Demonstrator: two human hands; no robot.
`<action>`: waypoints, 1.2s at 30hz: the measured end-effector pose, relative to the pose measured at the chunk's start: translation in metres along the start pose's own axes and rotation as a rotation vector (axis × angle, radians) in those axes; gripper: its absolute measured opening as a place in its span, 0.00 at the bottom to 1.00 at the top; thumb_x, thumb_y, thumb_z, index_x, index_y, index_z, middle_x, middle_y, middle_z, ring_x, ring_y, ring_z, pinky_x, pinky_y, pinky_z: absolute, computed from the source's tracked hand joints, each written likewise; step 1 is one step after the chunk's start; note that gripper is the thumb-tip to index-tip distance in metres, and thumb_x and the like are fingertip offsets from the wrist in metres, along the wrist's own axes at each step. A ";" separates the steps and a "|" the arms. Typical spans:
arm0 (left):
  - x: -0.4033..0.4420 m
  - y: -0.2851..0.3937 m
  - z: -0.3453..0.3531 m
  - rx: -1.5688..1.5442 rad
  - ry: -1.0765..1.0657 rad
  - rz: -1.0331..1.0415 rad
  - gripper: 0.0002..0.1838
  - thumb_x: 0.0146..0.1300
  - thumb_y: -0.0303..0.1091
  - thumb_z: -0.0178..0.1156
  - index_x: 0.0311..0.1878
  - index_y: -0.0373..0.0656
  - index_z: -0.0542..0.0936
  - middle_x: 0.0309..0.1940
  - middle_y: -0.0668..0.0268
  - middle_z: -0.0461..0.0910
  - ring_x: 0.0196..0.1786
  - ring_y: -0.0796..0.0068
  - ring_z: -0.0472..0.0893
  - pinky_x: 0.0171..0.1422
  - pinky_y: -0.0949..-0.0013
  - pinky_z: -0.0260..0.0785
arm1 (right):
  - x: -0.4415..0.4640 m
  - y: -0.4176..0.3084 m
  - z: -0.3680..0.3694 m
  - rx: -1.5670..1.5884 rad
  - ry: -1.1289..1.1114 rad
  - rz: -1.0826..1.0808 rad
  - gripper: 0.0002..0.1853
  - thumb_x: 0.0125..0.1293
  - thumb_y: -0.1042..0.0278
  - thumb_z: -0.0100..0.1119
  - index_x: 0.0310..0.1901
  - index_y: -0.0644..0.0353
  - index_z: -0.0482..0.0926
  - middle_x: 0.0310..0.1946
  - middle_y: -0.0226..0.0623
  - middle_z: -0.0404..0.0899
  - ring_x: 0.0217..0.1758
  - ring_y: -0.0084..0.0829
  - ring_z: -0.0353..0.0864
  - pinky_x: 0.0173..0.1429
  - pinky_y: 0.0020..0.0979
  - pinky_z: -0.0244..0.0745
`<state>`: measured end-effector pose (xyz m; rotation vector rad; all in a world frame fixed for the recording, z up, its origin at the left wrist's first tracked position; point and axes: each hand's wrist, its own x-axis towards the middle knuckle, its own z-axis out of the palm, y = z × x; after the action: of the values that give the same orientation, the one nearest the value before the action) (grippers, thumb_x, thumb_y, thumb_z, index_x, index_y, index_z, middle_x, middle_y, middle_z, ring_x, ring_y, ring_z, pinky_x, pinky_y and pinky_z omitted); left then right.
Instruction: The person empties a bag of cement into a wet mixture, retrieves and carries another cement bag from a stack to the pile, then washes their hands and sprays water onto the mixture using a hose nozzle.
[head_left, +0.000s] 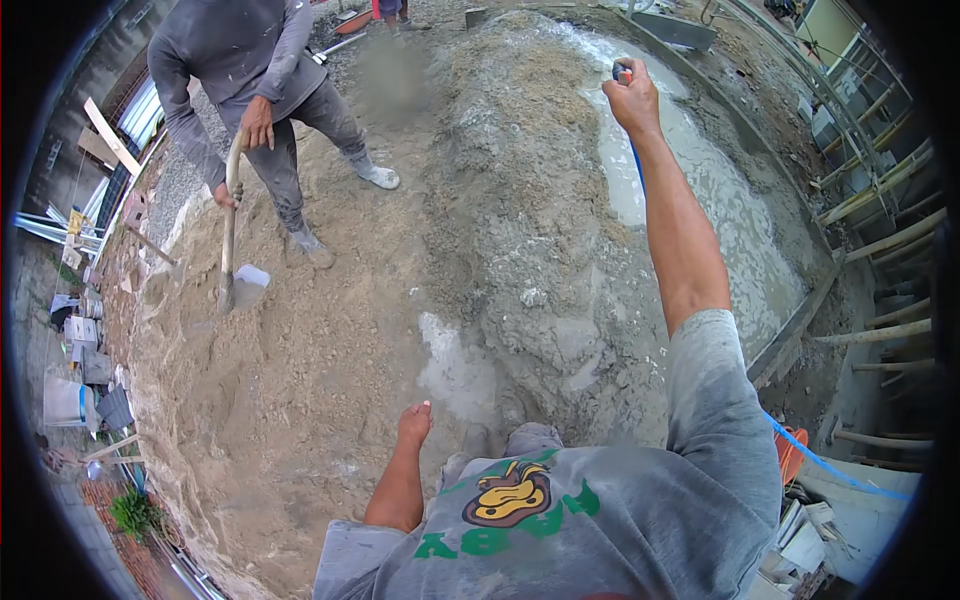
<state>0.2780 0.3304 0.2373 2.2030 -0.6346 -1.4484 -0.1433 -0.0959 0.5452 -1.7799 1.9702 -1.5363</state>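
My right hand [633, 100] is stretched far forward, its fingers wrapped round the end of a blue hose [638, 172]. A dark tip with an orange-red part [622, 73] pokes out above the fist. Below that hand lies a pool of grey, watery cement mix [740, 235]. My left hand [414, 423] hangs low near my body, fingers curled in and thumb up, with nothing visible in it. Under it is a sandy heap [320, 400], and a pale powdery patch [450, 370] lies just beyond.
At the left a co-worker [235, 60] holds a shovel [231, 220] with its blade in the sand. A ridge of wet mix [510, 180] runs up the middle. Boards [800, 320] edge the pool, with bamboo poles [890, 235] beyond. The blue hose trails behind my right side.
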 end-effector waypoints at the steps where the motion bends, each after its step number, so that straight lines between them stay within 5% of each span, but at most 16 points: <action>1: -0.001 0.000 -0.001 0.014 -0.006 0.014 0.17 0.61 0.42 0.53 0.28 0.36 0.75 0.21 0.64 0.74 0.24 0.77 0.73 0.30 0.73 0.69 | 0.001 0.003 -0.002 -0.031 -0.005 0.015 0.21 0.46 0.63 0.56 0.44 0.58 0.70 0.36 0.48 0.78 0.41 0.46 0.77 0.46 0.37 0.71; 17: 0.020 -0.036 -0.008 0.152 -0.008 0.075 0.20 0.59 0.46 0.53 0.26 0.35 0.76 0.19 0.63 0.75 0.23 0.74 0.74 0.29 0.69 0.66 | 0.005 0.020 -0.042 0.162 -0.027 0.031 0.22 0.44 0.64 0.56 0.44 0.59 0.72 0.35 0.45 0.77 0.40 0.40 0.77 0.47 0.33 0.70; 20: 0.023 -0.033 -0.007 0.115 0.011 0.085 0.21 0.59 0.46 0.53 0.25 0.35 0.75 0.19 0.63 0.75 0.22 0.73 0.73 0.30 0.68 0.66 | 0.007 0.022 -0.047 0.145 0.061 -0.019 0.22 0.44 0.64 0.56 0.44 0.59 0.72 0.33 0.44 0.77 0.37 0.37 0.77 0.44 0.32 0.71; 23: 0.013 -0.022 -0.005 0.129 0.005 0.086 0.20 0.59 0.46 0.53 0.25 0.35 0.76 0.19 0.63 0.75 0.22 0.74 0.73 0.29 0.69 0.66 | 0.004 0.017 -0.050 0.228 0.084 -0.097 0.20 0.46 0.74 0.55 0.45 0.61 0.72 0.18 0.29 0.70 0.16 0.19 0.69 0.20 0.22 0.64; 30: -0.003 -0.012 -0.007 0.102 -0.024 0.051 0.18 0.60 0.44 0.53 0.26 0.36 0.76 0.19 0.64 0.74 0.22 0.75 0.73 0.29 0.70 0.66 | -0.009 -0.028 -0.063 0.472 0.072 -0.005 0.19 0.47 0.76 0.54 0.45 0.65 0.70 0.19 0.29 0.71 0.16 0.18 0.69 0.20 0.21 0.64; 36: 0.004 -0.019 -0.016 0.104 -0.029 0.056 0.17 0.60 0.43 0.54 0.30 0.35 0.76 0.22 0.63 0.75 0.24 0.75 0.74 0.30 0.71 0.68 | 0.011 -0.029 -0.035 0.302 0.165 -0.081 0.21 0.44 0.65 0.57 0.42 0.62 0.73 0.34 0.43 0.77 0.38 0.36 0.77 0.46 0.31 0.70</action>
<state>0.2965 0.3454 0.2292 2.2270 -0.7914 -1.4517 -0.1483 -0.0790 0.5884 -1.6743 1.6322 -1.9428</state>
